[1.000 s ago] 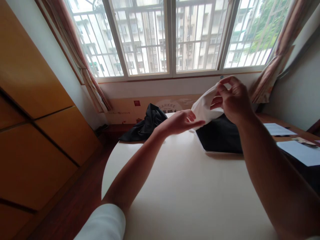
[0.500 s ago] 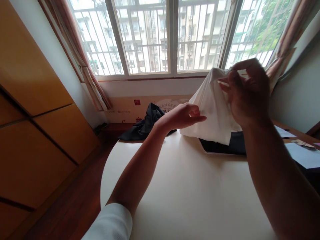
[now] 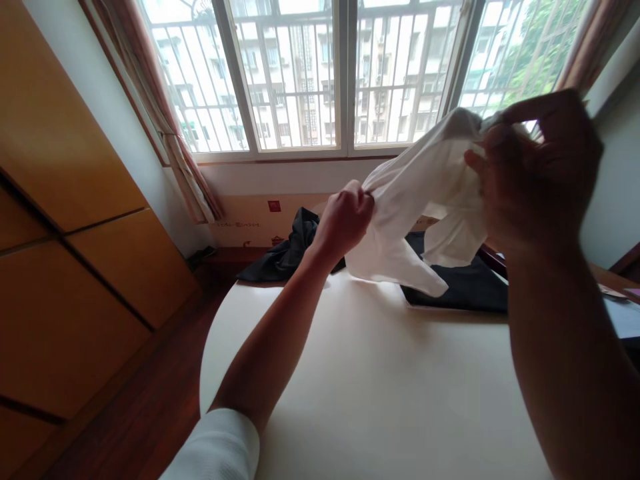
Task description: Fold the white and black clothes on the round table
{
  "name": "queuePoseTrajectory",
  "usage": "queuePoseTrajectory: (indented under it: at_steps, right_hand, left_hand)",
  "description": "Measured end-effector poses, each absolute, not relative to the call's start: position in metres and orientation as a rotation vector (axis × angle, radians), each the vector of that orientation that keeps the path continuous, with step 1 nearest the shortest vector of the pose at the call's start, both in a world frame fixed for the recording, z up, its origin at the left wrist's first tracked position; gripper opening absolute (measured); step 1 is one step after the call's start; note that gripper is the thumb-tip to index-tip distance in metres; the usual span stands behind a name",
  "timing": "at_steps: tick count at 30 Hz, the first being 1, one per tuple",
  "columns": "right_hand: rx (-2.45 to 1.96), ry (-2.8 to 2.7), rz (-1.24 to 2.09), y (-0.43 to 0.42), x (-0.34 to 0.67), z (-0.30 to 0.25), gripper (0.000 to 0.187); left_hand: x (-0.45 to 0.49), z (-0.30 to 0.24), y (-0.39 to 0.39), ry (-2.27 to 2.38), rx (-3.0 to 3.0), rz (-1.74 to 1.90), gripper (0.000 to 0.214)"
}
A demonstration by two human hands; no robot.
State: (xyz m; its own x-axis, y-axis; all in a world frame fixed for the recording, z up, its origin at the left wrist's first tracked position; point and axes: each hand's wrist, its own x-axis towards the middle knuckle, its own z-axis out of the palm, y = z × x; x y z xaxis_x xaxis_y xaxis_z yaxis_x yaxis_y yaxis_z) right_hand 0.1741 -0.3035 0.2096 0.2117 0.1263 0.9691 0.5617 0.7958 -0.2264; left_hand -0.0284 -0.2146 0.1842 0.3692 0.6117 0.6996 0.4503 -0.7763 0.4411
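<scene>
A white cloth [image 3: 420, 200] hangs in the air above the far side of a round white table [image 3: 380, 387]. My left hand [image 3: 344, 220] is a fist closed on the cloth's left edge. My right hand [image 3: 543, 167] is raised higher at the right, fingers pinched on the cloth's upper end. The cloth stretches between the two hands and its loose lower part droops toward a flat black garment [image 3: 465, 283] lying on the table beneath it.
A crumpled dark garment [image 3: 290, 250] lies at the table's far left edge. Wooden cabinets [image 3: 65, 220] fill the left side, above a dark wood floor [image 3: 150, 413]. A barred window [image 3: 345, 73] with curtains is ahead. Papers [image 3: 623, 313] lie at the right.
Both hands have lifted the white cloth higher off the table. My left hand went from loosely open fingers to a fist on the cloth's edge. My right hand moved up and right.
</scene>
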Motion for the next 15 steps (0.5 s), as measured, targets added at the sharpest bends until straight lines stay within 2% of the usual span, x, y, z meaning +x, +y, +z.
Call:
queuePoseTrajectory:
  at_steps: [3,6,7,9,11,13,15]
  right_hand:
    - [-0.729,-1.332,-0.513,-0.289,0.187,0.204,0.016]
    - [-0.991,-1.408,-0.480,-0.262,0.204,0.183,0.017]
    - [-1.066,-1.492,-0.408,-0.253,0.209,0.174,0.026]
    - [-1.169,-1.729,-0.210,-0.240,0.216,0.157,0.059]
    - [-1.224,-1.958,0.068,-0.235,0.217,0.144,0.089]
    - [-1.208,-2.083,0.344,-0.236,0.209,0.138,0.098]
    - [-1.123,-2.149,0.539,-0.239,0.195,0.136,0.088]
  left_hand:
    - [-0.049,0.196,-0.210,0.990,2.415,1.553,0.019]
    - [-0.070,0.203,-0.203,0.934,2.559,1.305,0.018]
    - [-0.075,0.204,-0.201,0.904,2.588,1.175,0.020]
    - [-0.083,0.206,-0.199,0.851,2.580,1.034,0.022]
    - [-0.084,0.208,-0.199,0.829,2.507,1.129,0.022]
    - [-0.080,0.209,-0.203,0.809,2.413,1.304,0.021]
    - [-0.073,0.210,-0.206,0.780,2.348,1.380,0.021]
